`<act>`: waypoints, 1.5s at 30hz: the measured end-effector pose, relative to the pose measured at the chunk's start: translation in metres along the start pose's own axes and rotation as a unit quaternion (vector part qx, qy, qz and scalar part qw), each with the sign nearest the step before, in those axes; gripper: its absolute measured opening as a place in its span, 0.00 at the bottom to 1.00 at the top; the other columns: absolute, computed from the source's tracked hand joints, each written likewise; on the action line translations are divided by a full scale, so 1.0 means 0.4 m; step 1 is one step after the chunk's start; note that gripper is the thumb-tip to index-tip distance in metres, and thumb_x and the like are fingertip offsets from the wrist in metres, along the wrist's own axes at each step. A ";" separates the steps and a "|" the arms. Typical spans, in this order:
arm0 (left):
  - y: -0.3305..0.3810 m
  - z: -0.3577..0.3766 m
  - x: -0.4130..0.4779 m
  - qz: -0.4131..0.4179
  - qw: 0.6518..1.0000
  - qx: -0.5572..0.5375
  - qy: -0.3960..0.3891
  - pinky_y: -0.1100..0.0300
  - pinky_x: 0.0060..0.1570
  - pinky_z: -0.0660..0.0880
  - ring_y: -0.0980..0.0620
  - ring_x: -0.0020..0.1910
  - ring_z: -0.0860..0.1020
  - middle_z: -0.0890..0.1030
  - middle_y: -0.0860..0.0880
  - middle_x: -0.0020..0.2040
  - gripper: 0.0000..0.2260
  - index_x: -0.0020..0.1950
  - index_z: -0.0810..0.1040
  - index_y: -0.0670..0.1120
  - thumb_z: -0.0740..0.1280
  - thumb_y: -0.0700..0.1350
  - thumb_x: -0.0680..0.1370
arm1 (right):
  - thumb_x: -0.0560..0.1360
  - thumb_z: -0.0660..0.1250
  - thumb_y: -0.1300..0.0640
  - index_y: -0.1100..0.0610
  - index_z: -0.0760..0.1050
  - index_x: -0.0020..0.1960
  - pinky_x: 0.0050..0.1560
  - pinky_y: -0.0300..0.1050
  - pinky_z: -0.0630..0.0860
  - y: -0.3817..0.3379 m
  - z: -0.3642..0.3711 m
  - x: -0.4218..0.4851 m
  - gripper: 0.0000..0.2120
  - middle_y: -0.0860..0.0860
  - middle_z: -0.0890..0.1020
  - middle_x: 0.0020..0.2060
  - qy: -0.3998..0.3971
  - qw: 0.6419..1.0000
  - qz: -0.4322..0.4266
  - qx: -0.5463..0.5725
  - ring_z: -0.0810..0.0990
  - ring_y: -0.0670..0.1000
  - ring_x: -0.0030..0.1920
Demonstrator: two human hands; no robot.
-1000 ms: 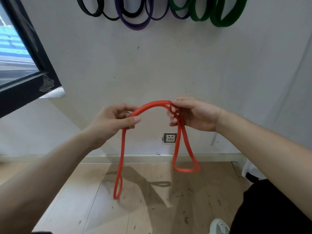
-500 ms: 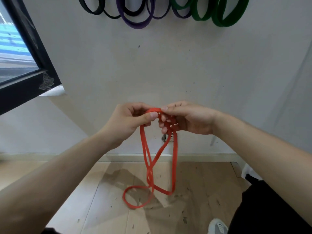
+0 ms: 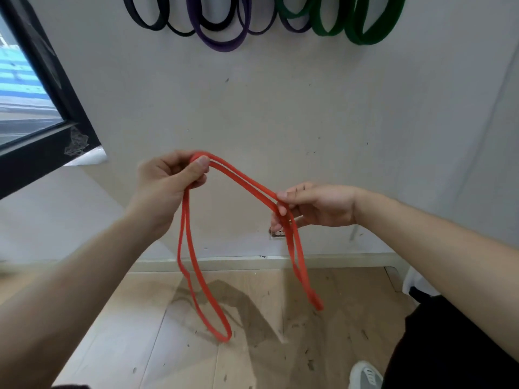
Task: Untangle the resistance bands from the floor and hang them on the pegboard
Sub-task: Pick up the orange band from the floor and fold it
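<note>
No readable text, labels, brands or numbers anywhere. Nothing printed on the red band (image 3: 247, 182) stretched between the hands, or on the bands hung on the wall above them. The wall socket (image 3: 278, 233) just below the right hand (image 3: 317, 204) shows no legible marking. A pale smudge on the window frame (image 3: 75, 141), up-left of the left hand (image 3: 168, 178), isn't lettering.

Floor (image 3: 146, 346): you stand on pale wooden planks, scuffed with small dark flecks.
Shoe (image 3: 365, 374): your grey-white shoe rests on the planks at lower right.
Skirting (image 3: 238, 261): it meets your floor along the wall.
</note>
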State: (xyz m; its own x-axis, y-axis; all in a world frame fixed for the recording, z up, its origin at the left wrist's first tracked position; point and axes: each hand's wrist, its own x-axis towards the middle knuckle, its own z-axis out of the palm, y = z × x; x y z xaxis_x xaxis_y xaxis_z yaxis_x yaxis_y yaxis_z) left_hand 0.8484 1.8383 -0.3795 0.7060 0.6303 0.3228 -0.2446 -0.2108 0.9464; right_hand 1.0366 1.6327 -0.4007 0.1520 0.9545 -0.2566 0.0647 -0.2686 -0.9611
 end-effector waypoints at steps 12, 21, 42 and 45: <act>-0.029 -0.022 -0.042 -0.117 0.971 0.096 -0.185 0.61 0.46 0.81 0.51 0.40 0.81 0.83 0.48 0.38 0.17 0.56 0.83 0.40 0.78 0.45 0.70 | 0.79 0.64 0.53 0.58 0.73 0.38 0.58 0.55 0.75 -0.030 0.015 -0.007 0.13 0.55 0.78 0.37 0.066 0.987 -0.071 0.130 0.78 0.55 0.41; -0.015 0.089 -0.078 -0.057 0.978 0.050 -0.194 0.61 0.47 0.81 0.53 0.41 0.83 0.87 0.47 0.42 0.14 0.54 0.84 0.43 0.74 0.46 0.70 | 0.83 0.62 0.54 0.57 0.77 0.41 0.46 0.45 0.79 -0.040 0.083 0.017 0.14 0.55 0.79 0.37 0.025 0.996 -0.085 0.032 0.80 0.53 0.40; -0.001 0.002 -0.029 0.038 0.994 0.093 -0.042 0.65 0.44 0.79 0.55 0.37 0.83 0.85 0.52 0.36 0.04 0.50 0.85 0.46 0.72 0.41 0.77 | 0.83 0.59 0.51 0.59 0.75 0.46 0.69 0.65 0.69 0.005 -0.005 0.006 0.14 0.57 0.82 0.46 -0.025 0.999 0.033 0.021 0.81 0.58 0.50; -0.009 -0.014 -0.030 -0.012 0.995 0.083 -0.062 0.63 0.45 0.80 0.54 0.37 0.82 0.84 0.51 0.35 0.04 0.50 0.84 0.44 0.70 0.39 0.78 | 0.83 0.60 0.55 0.60 0.75 0.45 0.61 0.57 0.76 -0.003 0.003 0.001 0.13 0.57 0.81 0.44 -0.002 0.999 0.021 0.029 0.81 0.56 0.47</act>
State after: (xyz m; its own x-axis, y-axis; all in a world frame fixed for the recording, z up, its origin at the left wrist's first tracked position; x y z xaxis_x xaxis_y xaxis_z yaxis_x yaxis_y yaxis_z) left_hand 0.8370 1.8356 -0.3867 0.7895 0.5421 0.2878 -0.1201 -0.3233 0.9386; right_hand 1.0356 1.6336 -0.3997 0.1498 0.9432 -0.2964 0.0018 -0.3000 -0.9539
